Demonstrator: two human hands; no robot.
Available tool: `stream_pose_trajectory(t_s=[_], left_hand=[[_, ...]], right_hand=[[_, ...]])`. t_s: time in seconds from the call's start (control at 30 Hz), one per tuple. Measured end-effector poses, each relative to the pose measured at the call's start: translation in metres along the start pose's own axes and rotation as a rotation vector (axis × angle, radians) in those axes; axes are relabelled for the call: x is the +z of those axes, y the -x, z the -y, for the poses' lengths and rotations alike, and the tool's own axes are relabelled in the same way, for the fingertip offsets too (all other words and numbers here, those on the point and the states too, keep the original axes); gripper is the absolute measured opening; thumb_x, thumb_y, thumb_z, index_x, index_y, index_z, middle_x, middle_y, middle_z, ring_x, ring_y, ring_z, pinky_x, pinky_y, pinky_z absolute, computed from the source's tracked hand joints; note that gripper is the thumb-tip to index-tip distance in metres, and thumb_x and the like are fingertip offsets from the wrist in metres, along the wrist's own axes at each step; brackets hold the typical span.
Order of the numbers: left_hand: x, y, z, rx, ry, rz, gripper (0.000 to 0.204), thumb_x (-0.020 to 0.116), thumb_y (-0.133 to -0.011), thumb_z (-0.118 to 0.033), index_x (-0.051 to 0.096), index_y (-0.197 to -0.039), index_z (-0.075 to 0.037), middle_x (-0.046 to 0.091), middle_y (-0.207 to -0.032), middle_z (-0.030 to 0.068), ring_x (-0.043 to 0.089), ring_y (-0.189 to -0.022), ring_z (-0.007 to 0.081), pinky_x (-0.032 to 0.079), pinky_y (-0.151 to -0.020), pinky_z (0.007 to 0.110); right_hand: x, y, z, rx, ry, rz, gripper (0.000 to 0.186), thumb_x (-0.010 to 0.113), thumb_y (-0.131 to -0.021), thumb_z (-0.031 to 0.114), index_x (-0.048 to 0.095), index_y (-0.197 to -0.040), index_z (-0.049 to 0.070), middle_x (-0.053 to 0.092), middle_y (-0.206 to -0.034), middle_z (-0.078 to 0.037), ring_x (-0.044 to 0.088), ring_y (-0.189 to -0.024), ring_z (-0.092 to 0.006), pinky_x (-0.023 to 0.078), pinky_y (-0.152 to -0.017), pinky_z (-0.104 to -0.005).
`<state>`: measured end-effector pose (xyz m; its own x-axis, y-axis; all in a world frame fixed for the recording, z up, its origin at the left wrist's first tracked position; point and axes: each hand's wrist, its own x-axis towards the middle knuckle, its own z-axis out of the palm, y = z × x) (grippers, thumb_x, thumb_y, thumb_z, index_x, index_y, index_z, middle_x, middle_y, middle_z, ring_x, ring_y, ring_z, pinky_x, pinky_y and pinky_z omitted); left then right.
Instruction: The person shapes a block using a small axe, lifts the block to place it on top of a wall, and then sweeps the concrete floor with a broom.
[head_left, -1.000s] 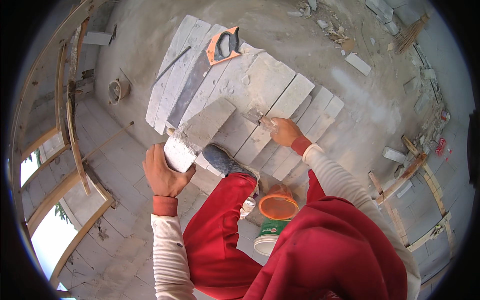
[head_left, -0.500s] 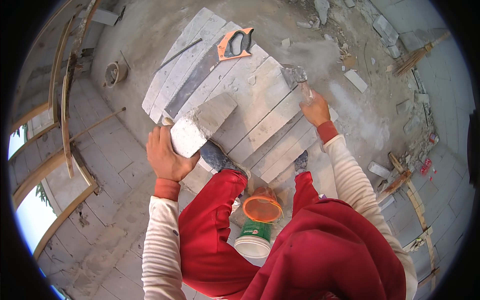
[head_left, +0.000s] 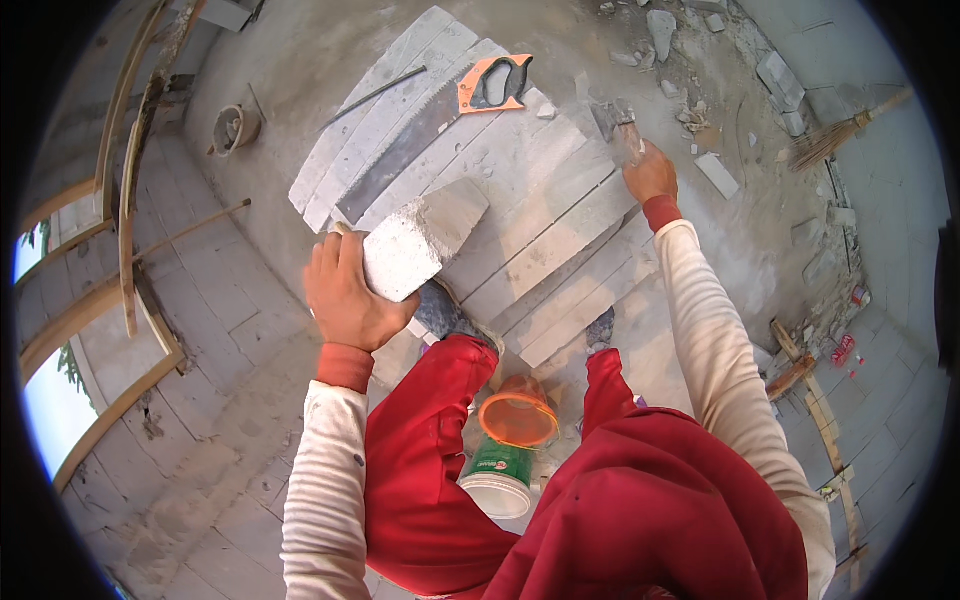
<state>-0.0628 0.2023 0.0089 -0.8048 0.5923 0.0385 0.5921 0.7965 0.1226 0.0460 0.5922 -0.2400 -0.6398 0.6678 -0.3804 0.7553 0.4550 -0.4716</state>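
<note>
My left hand [head_left: 352, 290] is closed round the near left end of a pale grey concrete block [head_left: 405, 255] with a rough broken side. The block lies tilted over a stack of flat grey blocks [head_left: 540, 230]. At the right edge of the stack, my right hand [head_left: 652, 175] is closed on the handle of a short-handled tool with a flat metal head [head_left: 612, 118]. That head is slightly blurred. Farther up the stack lies a hand saw [head_left: 440, 115] with an orange and black handle, beside a thin dark rod [head_left: 375, 97].
An orange bucket [head_left: 518, 412] and a green and white bucket [head_left: 498, 480] stand between my legs. Another bucket [head_left: 236, 130] sits at far left. Broken block pieces [head_left: 716, 175] litter the right floor, and a straw broom [head_left: 845, 130] leans by the wall. Wooden frames [head_left: 125, 230] line the left.
My right hand and its tool have shifted up and slightly right in view. The left hand keeps its grip on the block. The whole view has shifted a little.
</note>
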Motion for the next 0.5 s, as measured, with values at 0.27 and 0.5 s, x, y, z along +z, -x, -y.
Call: stream_pose_trajectory(t_s=[0.27,0.5], left_hand=[[-0.004,0.002,-0.006,-0.037,-0.017,0.045,0.069,0.087,-0.049,-0.029,0.058,-0.108,-0.006,0.055,-0.098,0.0122,0.054,-0.090,0.0350,0.046,-0.079,0.044],[0.004,-0.001,-0.004,-0.004,0.000,0.027,0.067,0.086,-0.048,-0.028,0.058,-0.105,-0.006,0.054,-0.097,0.0118,0.053,-0.088,0.0349,0.045,-0.077,0.044]], right_hand=[[0.030,0.064,0.052,-0.134,-0.203,0.232,0.038,0.071,-0.080,0.021,0.069,-0.115,0.006,0.072,-0.110,-0.026,0.067,-0.106,-0.0458,0.054,-0.093,-0.0511],[0.081,0.056,0.086,-0.112,-0.092,0.363,0.048,0.069,-0.082,0.021,0.067,-0.129,0.011,0.072,-0.118,-0.023,0.067,-0.112,-0.0439,0.053,-0.097,-0.0511]])
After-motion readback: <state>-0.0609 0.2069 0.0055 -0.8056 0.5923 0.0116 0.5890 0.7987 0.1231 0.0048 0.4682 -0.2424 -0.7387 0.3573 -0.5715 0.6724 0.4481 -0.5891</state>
